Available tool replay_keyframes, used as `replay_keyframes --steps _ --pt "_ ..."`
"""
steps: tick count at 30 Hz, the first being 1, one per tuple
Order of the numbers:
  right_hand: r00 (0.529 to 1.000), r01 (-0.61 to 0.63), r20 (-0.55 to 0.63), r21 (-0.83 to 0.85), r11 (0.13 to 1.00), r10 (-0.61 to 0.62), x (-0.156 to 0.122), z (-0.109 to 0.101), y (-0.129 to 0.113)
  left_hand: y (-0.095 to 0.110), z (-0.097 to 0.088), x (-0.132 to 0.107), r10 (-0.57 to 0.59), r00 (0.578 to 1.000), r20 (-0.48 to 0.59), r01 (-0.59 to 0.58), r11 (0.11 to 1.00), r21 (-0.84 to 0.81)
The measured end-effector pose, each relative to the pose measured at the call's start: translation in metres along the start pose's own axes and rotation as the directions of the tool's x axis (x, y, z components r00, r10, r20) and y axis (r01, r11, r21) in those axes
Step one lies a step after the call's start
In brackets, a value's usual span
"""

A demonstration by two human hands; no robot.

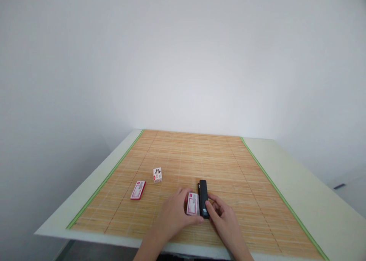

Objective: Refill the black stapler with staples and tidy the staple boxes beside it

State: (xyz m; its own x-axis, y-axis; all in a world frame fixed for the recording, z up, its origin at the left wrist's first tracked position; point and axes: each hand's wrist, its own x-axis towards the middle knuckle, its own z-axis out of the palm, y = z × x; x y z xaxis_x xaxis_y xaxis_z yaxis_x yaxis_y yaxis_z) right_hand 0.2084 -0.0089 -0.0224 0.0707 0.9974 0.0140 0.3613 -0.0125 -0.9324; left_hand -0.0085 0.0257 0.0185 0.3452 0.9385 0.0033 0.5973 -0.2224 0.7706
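My left hand rests on the bamboo mat, its fingers curled around a small white and red box. Right beside that box lies a black stapler, lengthwise away from me. My right hand has its fingers bent against the stapler's near end, touching it. Both forearms come in from the bottom edge.
A second red and white box lies flat on the mat to the left. A small white box stands upright a little farther back. The mat has green edging and covers a pale table that stands against a white wall.
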Motion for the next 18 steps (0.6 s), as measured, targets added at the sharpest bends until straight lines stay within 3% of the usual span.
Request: replay_keyframes --steps 6,15,18 --pt "0.999 -0.016 0.038 0.027 1.0 0.014 0.0 0.0 0.0 0.002 -0.011 0.0 0.055 0.994 0.095 -0.056 0.998 0.011" --pt "0.997 -0.013 0.075 0.063 0.998 0.009 -0.003 -0.001 -0.001 0.011 0.002 0.0 0.027 0.995 0.091 -0.026 1.0 -0.007" --pt "0.998 -0.026 0.06 0.059 0.998 0.022 -0.002 -0.001 0.0 0.002 -0.006 -0.007 -0.028 0.997 0.072 0.03 0.999 -0.025"
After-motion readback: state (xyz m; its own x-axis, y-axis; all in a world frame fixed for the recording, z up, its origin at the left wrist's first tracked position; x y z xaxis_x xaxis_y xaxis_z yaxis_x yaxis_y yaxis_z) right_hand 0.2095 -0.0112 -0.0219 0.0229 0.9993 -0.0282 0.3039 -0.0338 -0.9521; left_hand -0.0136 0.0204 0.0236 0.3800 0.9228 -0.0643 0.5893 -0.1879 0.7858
